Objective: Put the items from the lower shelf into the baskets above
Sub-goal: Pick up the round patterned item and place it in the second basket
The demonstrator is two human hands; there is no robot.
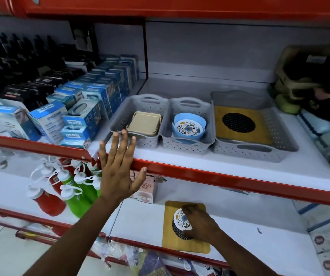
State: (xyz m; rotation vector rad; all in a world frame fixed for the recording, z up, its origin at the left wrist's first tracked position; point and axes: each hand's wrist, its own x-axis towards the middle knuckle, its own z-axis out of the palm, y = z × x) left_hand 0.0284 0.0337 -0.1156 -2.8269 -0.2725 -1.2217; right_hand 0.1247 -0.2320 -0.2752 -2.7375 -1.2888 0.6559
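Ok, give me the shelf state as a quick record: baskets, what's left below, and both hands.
left basket: beige square coasters
middle basket: blue holder with a floral coaster
right basket: wooden trivet with a dark round centre
lower shelf: second wooden trivet, with a floral round coaster on it
left hand: open, fingers spread, in front of the upper shelf's red edge
right hand: closing on the floral round coaster; hold unclear
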